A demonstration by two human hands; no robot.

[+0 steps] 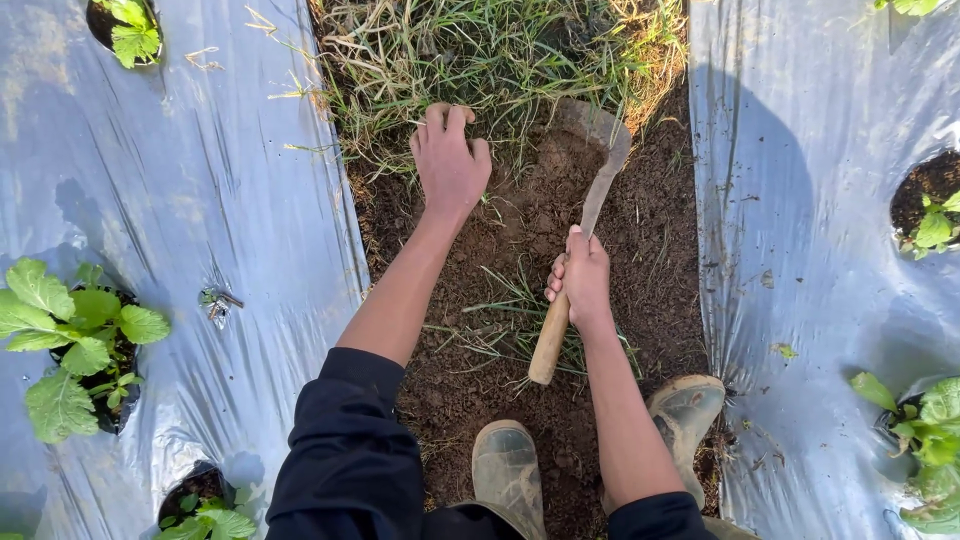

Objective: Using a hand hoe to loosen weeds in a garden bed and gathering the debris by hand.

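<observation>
Two bare hands work the dirt furrow between two beds covered in silver plastic mulch sheeting [200,200]. The left hand [450,160] is reached forward with its fingers curled shut around a tuft of the green and straw-coloured grass [480,50] at the edge of the cleared soil, gripping it close to the ground. The right hand [582,280] is wrapped fully around the pale wooden handle of a short curved-blade hand sickle [590,200], whose rusty, soil-caked blade lies in the brown earth just right of the gripped tuft. Judging by this, the step in hand is weeding: the grass is held taut while the blade sits at its roots. The next move would call for a short, controlled pull of the blade under the clump, kept clear of the left fingers and away from the sheeting. Two muddy rubber boots [510,470] stand behind, and leafy green seedlings [70,340] grow through holes in the plastic.
</observation>
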